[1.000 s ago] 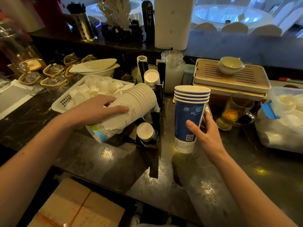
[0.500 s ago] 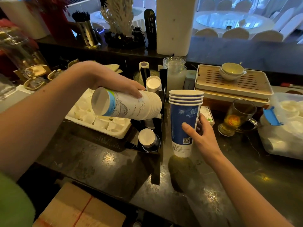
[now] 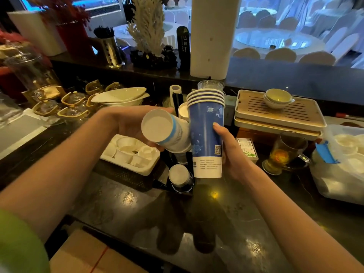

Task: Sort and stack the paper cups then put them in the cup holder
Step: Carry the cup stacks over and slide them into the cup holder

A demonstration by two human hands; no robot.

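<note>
so since half a second ago both stacks have come up off the counter and closer together; the blue cup stack (image 3: 205, 133) was standing on the marble, now it's lifted and its base hangs above the cup holder (image 3: 180, 174); the white cup stack (image 3: 167, 133) has swung round so its bottom faces the camera.

biggest thing here is the dark marble counter (image 3: 226, 223), glossy with light spots on it; on the right sits a wooden tea tray (image 3: 279, 113) with a small bowl (image 3: 277, 97) on top; left of centre there's a white basket (image 3: 132, 154) full of little white dishes; near the tray, a glass mug (image 3: 283, 154) with amber tea.

right hand (image 3: 230, 152) is wrapped around the blue cup stack, thumb on the front, holding it upright with a slight tilt; four or five rims show at the top; left hand (image 3: 128, 123) is closed around the white cup stack, held on its side, far end hidden behind the blue one; the two stacks touch or nearly touch, can't tell which.

the black cup holder stands on the counter right under both stacks; it already has a white cup bottom (image 3: 178, 174) showing in a front slot.
</note>
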